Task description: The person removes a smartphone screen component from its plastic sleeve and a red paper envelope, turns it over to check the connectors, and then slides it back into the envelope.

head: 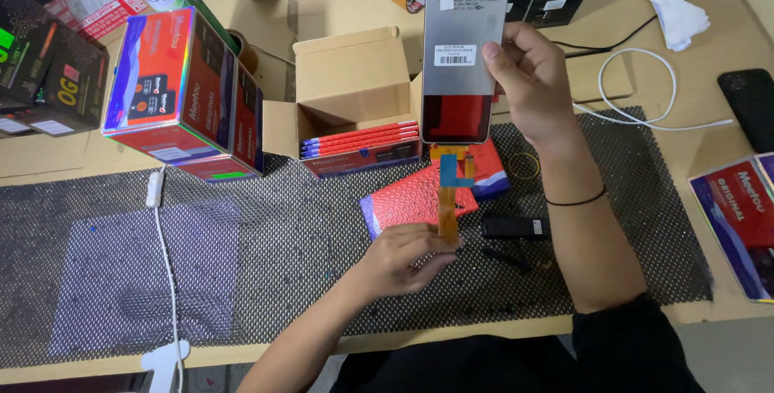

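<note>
At far left, a stack of glossy, rectangular red-and-blue boxes (184, 95) rests tilted on a black perforated rubber mat (306, 256), with a white cable (165, 256) running down across the mat at seven o'clock. At eleven o'clock of centre stands an open corrugated cardboard carton (347, 91), holding flat red-and-blue packets on edge. Below centre, the left hand (403, 257) is curled nearly closed, fingertips pinching the lower end of a thin orange flex ribbon (448, 199). The ribbon hangs from the bottom edge of a flat, smooth phone display panel (461, 54), grey-backed with white stickers, held upright above the mat at twelve o'clock. A red bubble-textured pouch (411, 198) lies on the mat beneath the ribbon. The right hand (528, 79) grips the panel's right edge, thumb on its back, fingers wrapped behind. At four o'clock of the panel lies a small black rectangular block (516, 227). At upper right, a coiled white cord (637, 87) sits on the wooden table (709, 143).
</note>
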